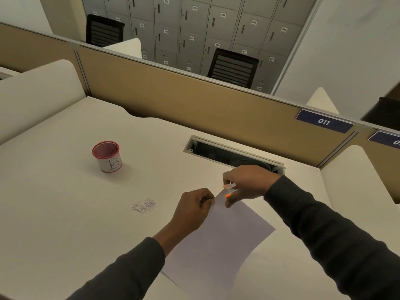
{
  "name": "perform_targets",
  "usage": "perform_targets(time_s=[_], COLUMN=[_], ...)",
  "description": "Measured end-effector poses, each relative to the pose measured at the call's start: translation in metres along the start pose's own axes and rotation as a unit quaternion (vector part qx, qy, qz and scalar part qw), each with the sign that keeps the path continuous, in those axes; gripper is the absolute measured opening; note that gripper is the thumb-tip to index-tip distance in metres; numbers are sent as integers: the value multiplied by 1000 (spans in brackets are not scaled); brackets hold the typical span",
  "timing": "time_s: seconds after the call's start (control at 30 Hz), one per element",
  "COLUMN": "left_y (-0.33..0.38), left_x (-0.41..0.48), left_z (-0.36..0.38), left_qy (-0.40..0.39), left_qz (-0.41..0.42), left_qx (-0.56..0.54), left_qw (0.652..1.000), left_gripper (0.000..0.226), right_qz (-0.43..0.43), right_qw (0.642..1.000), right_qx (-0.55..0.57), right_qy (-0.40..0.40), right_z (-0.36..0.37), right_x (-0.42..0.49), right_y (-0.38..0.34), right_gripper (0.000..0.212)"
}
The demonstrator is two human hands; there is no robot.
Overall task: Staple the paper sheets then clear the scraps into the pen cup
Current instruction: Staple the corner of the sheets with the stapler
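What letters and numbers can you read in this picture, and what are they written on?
"B": handwritten on the white label of the red cup.
"011": on the blue sign on the desk divider.
A second blue sign is cut off at the picture's edge; unreadable.
"021", "022", "023", "024": tags on the grey lockers. Other locker tags are too small or blurred to be sure.

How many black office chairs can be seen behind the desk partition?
2. One black chair stands at the upper left, before the lockers. The other chair is right of centre, just behind the partition. More may be hidden behind it.
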State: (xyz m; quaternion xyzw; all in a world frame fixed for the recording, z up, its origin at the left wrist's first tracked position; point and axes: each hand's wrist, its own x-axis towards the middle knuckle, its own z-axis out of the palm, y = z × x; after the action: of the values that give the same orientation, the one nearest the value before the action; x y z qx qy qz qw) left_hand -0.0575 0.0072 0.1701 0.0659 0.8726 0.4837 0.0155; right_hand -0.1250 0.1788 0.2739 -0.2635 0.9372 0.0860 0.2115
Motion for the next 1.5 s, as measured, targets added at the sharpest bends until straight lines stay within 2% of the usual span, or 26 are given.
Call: perform_targets(time_s=[0.07,0.17,0.33,0.4,0.43,0.57,0.7,0.93,1.07,1.27,1.4,1.5], left_y=[-6,-19,-38,-45,-49,-62,-74,-100,-115,-124,-129,-129], left_x=[0,-2,-8,-11,-12,-17,-23,-23,-21,-16,-9,-7], left_z=[-3,-3,-4,-3,-2,4,9,15,16,11,3,0], left_qy=[3,0,-2,3,7,11,15,-2,-7,-13,-12,-10], left_qz=[-26,-82,-161,-182,-189,-215,-237,-284,-298,-312,-311,-308], left_qx=[-21,-79,-188,-199,-197,-179,-163,-148,-139,-118,-113,-127], left_qw=[999,993,969,963,962,960,958,947,945,943,943,943], left_gripper=[11,13,16,15,15,17,16,13,11,11,12,16], right_qz=[28,90,183,213,222,240,273,284,304,326,335,312], right_qw=[985,902,742,699,692,713,789,837,828,803,790,793], right_qx=[168,420,644,682,686,658,548,466,465,487,502,511], right_qy=[7,35,33,23,19,27,54,45,76,109,107,112], right_z=[-2,9,58,75,80,96,105,105,95,80,72,69], right_x=[1,6,33,48,56,96,148,234,275,329,352,352], right_y=[17,44,72,71,68,45,17,-26,-47,-60,-56,-44], right_gripper=[45,45,44,40,38,34,43,65,70,66,76,82])
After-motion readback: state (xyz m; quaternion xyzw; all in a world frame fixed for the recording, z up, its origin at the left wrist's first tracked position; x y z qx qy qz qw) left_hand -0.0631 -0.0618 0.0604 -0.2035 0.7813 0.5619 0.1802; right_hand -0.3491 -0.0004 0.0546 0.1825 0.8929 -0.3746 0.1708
